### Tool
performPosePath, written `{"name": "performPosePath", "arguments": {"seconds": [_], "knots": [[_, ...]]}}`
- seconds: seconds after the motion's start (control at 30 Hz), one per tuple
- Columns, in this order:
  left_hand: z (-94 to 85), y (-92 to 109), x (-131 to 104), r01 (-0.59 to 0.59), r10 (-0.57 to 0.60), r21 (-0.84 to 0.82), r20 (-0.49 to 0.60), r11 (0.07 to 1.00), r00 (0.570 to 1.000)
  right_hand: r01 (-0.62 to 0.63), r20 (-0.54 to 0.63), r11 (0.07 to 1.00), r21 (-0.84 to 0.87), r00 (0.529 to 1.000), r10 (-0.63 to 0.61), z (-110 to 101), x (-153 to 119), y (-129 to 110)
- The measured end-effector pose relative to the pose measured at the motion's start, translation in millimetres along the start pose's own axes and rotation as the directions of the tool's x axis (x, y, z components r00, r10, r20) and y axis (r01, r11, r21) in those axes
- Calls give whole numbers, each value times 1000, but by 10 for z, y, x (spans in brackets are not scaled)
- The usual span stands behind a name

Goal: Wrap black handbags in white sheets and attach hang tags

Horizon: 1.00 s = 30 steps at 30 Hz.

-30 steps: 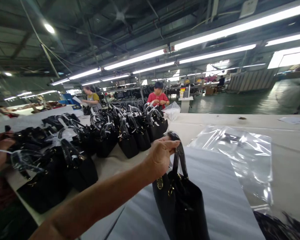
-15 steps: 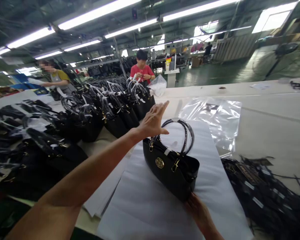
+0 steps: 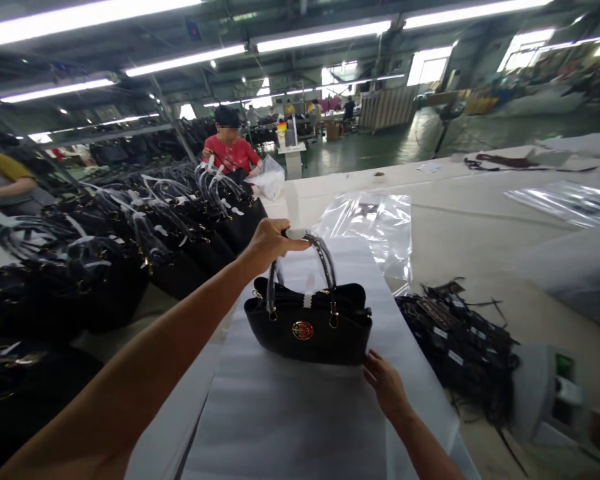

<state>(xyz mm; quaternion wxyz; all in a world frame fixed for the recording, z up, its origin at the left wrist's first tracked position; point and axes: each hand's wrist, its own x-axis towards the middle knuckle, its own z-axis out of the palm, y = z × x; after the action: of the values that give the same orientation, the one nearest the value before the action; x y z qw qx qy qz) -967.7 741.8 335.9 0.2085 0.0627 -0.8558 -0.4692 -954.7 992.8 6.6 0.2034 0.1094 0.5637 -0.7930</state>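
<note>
A black handbag with a round gold emblem stands upright on white sheets of paper, its front towards me. My left hand is closed around the top of its two handles, which are covered in clear plastic. At the bag's lower right corner is my right hand, fingers stretched out and loosely apart; the fingertips are at the corner, and whether they touch it I cannot tell. A white strip shows at the middle of the bag's opening.
Many black handbags with wrapped handles crowd the left side. Behind the paper lies a clear plastic bag. Black straps with tags are piled at right, beside a grey-white device. A person in red works across the table.
My left hand, open above the handles before, has closed on them. The handbag has turned to face me more squarely. My right hand has eased off its lower corner. My view has swung right.
</note>
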Motion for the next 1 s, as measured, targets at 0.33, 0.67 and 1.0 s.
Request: {"name": "performPosePath", "arguments": {"seconds": [0.33,0.67,1.0], "knots": [[170,-3,15,-28,26,-50,-37,998,999,124,21,938,-323,992,-124,-70,-258,271],[243,-29,60,-27,23,-41,-96,999,995,268,95,819,-507,962,-256,-147,-240,499],[221,41,-63,46,-34,120,-100,992,994,367,175,731,-575,928,-329,-146,-265,436]]}}
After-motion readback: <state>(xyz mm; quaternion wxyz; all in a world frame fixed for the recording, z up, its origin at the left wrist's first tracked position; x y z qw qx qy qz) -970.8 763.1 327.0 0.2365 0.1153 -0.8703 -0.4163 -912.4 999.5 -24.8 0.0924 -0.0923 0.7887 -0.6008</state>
